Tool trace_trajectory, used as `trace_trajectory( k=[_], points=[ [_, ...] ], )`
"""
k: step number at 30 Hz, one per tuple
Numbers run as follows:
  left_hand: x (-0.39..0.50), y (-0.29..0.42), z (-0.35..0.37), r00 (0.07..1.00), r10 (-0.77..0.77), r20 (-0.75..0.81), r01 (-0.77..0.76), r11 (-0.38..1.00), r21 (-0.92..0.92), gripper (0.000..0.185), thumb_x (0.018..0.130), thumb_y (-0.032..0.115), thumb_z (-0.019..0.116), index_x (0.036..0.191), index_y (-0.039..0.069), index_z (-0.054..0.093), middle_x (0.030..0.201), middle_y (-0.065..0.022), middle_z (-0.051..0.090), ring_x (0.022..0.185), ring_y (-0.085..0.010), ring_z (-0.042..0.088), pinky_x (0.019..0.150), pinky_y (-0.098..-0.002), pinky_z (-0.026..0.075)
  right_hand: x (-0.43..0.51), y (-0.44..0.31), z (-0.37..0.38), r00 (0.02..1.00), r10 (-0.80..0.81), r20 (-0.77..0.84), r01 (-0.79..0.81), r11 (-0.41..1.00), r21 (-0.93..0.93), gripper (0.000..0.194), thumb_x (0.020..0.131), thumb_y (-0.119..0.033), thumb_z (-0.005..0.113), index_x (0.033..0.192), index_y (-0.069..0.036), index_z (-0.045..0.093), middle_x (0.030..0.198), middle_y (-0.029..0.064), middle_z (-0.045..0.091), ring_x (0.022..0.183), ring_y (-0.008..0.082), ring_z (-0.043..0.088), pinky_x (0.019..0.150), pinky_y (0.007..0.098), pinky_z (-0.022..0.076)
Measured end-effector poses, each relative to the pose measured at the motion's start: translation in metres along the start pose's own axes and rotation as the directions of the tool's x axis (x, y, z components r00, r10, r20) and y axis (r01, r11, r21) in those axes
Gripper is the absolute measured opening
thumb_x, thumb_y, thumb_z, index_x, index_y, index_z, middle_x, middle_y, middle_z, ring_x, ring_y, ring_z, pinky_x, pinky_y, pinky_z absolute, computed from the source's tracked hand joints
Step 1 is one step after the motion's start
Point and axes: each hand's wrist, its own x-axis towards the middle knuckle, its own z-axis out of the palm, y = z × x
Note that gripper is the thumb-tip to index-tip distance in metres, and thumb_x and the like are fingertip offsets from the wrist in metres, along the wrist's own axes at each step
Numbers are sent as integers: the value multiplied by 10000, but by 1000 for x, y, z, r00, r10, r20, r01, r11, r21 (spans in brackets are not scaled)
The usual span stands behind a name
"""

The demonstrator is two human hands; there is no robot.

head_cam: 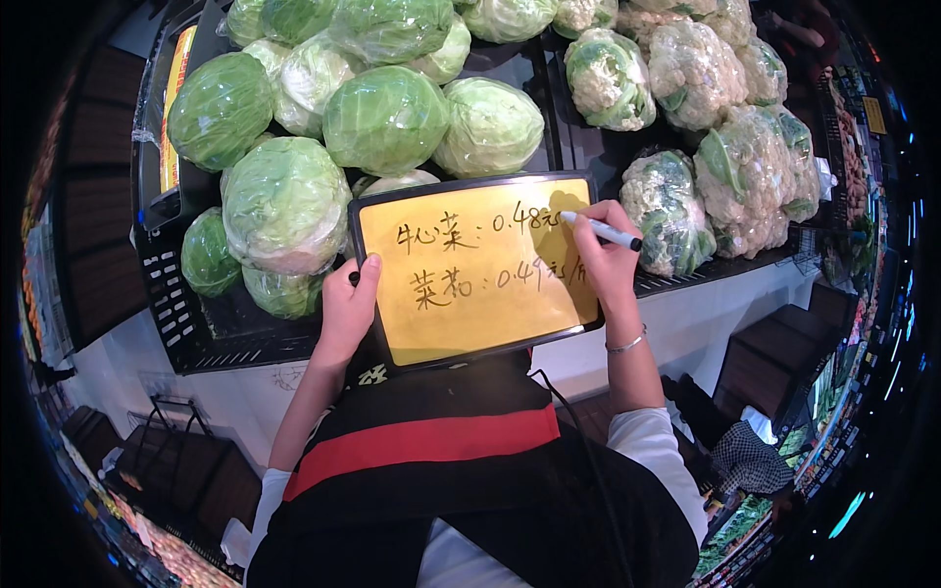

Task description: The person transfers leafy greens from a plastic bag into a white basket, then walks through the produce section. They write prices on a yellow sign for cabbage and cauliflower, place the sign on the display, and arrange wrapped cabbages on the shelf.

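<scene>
A yellow sign board [478,323] in a black frame, bearing two lines of handwriting, tilts in front of my body against the cabbages. Its left edge is gripped by my left hand [351,305], thumb on the front; a small black item, perhaps a pen cap, shows between thumb and fingers. A white marker pen [604,232] with a dark end is pinched in my right hand [609,253], its tip at the end of the upper line. My right palm lies by the board's right edge.
Film-wrapped cabbages [287,206] are piled beyond the board in a black crate [180,323]. Wrapped cauliflowers [695,73] lie to the right. A yellow and red strip [175,110] stands at the crate's left. Another person [801,29] is partly visible at the far upper right.
</scene>
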Motion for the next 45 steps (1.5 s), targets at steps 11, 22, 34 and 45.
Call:
trace_trajectory(
  k=[11, 22, 34, 45],
  points=[
    [1, -2, 0, 1000, 0, 2, 0, 1000, -10, 372, 993, 251, 548, 726, -4, 506, 605, 36, 425, 604, -51, 348, 524, -258, 312, -4, 1, -15, 996, -13, 87, 8, 998, 60, 92, 862, -49, 625, 791, 7, 610, 684, -6, 563, 661, 41, 497, 611, 210, 408],
    [1, -2, -1, 1000, 13, -4, -13, 1000, 14, 368, 992, 253, 550, 731, -5, 519, 603, 26, 438, 598, -52, 358, 521, -258, 316, 0, 0, -17, 994, 65, 89, -60, 996, -61, 74, 833, -36, 634, 780, 12, 614, 685, -11, 575, 624, 37, 479, 568, 205, 378],
    [0, -2, 1, 1000, 15, -18, -15, 1000, -9, 364, 995, 252, 545, 734, -1, 524, 608, 34, 449, 601, -47, 369, 525, -254, 324, -1, 2, -19, 999, 48, 16, -48, 999, -19, 85, 816, -43, 633, 756, 12, 608, 660, -6, 578, 609, 39, 475, 553, 211, 383],
    [0, -4, 1, 999, 25, -24, -25, 1000, 4, 352, 997, 245, 536, 759, -14, 541, 610, 18, 460, 602, -58, 378, 539, -259, 341, -25, 7, -33, 910, -404, 88, 410, 853, -323, 201, 830, -51, 653, 1025, -28, 696, 849, 109, 632, 817, 292, 607, 850, 399, 504]
  ],
)
